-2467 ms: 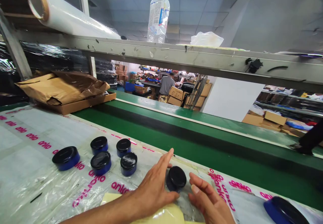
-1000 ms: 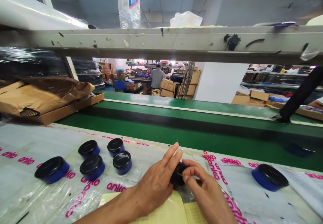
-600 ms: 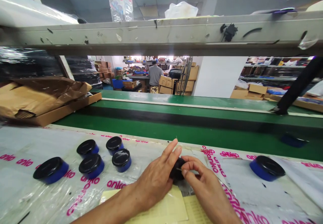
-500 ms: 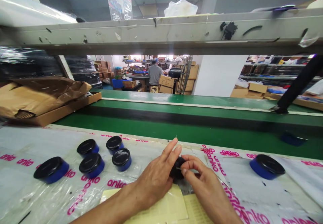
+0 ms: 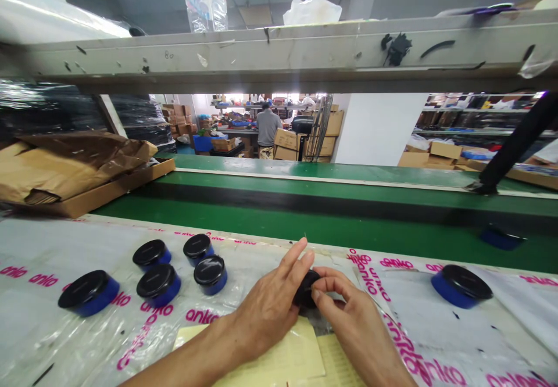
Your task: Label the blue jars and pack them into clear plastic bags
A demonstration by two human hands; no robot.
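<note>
1. Pinching a black-lidded jar [image 5: 306,289] between them, the left hand [image 5: 265,311] and right hand [image 5: 355,317] work near the table's far edge, roughly midway along the visible stretch, just above a yellow paper pad [image 5: 279,355].
2. Both grips are closed on the jar: the left presses one side, with its fingers angled upward, while the right curls its thumb and fingers around the other. Together they hide much of the jar, and I cannot tell whether it touches the table.
3. Judging by its look, the jar is probably light and stiff, and its glossy lid may be slippery. Its side seems the surest place to hold.
4. Crinkled plastic sheeting [image 5: 41,332] printed with pink "anko" lettering covers the table. Five blue jars [image 5: 158,284] with black lids stand upright in a loose group to the left, and a sixth blue jar [image 5: 461,286] stands well to the right.
5. Beyond the far edge runs a green conveyor belt [image 5: 305,224], under a scuffed metal rail [image 5: 261,56]. Farther off, a co-worker [image 5: 268,128] stands among cardboard cartons [image 5: 285,146].
</note>
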